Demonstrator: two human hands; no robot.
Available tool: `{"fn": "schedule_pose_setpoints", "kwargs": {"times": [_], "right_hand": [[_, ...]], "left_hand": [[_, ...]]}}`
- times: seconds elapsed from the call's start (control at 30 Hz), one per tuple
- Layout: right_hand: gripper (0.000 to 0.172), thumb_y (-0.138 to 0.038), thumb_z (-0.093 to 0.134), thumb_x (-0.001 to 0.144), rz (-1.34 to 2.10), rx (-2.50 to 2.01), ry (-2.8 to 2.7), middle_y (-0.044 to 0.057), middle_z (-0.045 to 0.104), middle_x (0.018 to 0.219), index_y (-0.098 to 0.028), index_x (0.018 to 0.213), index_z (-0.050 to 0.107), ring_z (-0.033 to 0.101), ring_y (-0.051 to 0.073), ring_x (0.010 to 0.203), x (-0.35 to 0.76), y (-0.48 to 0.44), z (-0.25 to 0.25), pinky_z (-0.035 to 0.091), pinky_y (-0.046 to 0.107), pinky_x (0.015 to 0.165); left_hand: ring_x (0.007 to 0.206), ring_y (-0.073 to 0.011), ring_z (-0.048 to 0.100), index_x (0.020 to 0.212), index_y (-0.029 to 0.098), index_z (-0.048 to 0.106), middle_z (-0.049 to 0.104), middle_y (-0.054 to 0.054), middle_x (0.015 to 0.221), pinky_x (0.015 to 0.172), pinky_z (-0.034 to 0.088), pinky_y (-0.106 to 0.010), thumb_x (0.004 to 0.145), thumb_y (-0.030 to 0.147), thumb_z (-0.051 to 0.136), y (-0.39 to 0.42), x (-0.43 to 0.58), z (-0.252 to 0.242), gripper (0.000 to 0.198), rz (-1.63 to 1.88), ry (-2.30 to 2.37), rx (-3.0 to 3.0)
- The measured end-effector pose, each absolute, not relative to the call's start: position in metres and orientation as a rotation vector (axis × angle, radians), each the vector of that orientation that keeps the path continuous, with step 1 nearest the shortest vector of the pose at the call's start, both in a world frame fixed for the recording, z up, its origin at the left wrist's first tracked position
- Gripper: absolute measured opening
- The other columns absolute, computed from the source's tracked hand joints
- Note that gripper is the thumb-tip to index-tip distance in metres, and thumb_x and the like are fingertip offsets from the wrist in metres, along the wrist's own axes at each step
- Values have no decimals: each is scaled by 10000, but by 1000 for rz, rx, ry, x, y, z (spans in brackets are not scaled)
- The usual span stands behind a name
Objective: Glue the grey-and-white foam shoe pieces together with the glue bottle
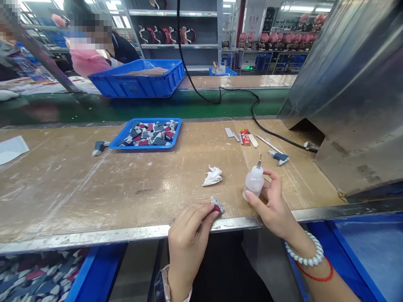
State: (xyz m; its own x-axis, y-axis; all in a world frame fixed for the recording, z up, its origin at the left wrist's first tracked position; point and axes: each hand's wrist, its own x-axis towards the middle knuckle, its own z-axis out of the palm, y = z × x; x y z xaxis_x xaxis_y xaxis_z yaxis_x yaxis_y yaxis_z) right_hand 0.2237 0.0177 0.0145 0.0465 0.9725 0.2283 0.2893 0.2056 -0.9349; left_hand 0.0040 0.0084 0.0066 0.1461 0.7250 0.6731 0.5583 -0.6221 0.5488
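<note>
Gripping firmly, the left hand point(187, 237) pinches a red-grey piece point(216, 205), the right hand point(273, 205) a squeeze bottle point(254, 181).

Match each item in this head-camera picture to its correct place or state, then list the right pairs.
Items:
1. Plastic squeeze bottle
2. Crumpled white scrap
3. Blue tray
4. White bead bracelet

Places or states:
A. Around the right wrist
B. Filled with grey and red pieces
C. Held in the right hand
D. Lying loose on the wooden bench

Right pairs: 1-C, 2-D, 3-B, 4-A
</note>
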Motion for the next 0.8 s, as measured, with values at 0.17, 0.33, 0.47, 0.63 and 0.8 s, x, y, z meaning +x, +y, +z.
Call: {"fn": "schedule_pose_setpoints", "kwargs": {"times": [0.17, 0.33, 0.47, 0.63, 0.8], "right_hand": [[473, -380, 777, 846, 905, -1170, -1160, 8, 625, 970, -265, 1212, 499, 591, 131, 731, 230, 16, 15, 484, 250, 635], [365, -453, 798, 792, 927, -1018, -812, 4, 568, 836, -242, 1046, 643, 502, 122, 623, 237, 15, 19, 436, 250, 520], [395, -587, 785, 756, 832, -1054, -775, 41, 533, 872, -245, 884, 636, 561, 188, 740, 221, 9, 23, 494, 292, 556], [259, -482, 686, 886, 621, -914, -1056, 43, 541, 778, -225, 921, 673, 558, 200, 738, 193, 0, 24, 483, 305, 557], [255, -470, 628, 934, 535, -926, -1263, 40, 602, 783, -223, 979, 675, 591, 178, 696, 197, -4, 20, 503, 269, 507]], "left_hand": [[925, -173, 695, 1007, 180, 686, 734, -31, 944, 829, 573, -311, 886, -8, 684, 6, 0, 6, 224, 1508, 1192, 2320], [906, -178, 702, 959, 155, 696, 739, -51, 953, 790, 580, -303, 827, -100, 673, 1, -2, 1, 288, 1522, 1173, 2358], [898, -177, 712, 917, 140, 706, 741, -60, 953, 775, 586, -291, 787, -149, 668, 0, -2, -2, 319, 1540, 1198, 2395], [926, -181, 715, 910, 139, 720, 738, -52, 955, 793, 593, -294, 784, -140, 673, -1, -1, -3, 310, 1545, 1215, 2357], [948, -189, 715, 908, 132, 734, 738, -53, 995, 794, 607, -306, 803, -102, 691, -1, -1, 0, 261, 1536, 1219, 2326]]}}
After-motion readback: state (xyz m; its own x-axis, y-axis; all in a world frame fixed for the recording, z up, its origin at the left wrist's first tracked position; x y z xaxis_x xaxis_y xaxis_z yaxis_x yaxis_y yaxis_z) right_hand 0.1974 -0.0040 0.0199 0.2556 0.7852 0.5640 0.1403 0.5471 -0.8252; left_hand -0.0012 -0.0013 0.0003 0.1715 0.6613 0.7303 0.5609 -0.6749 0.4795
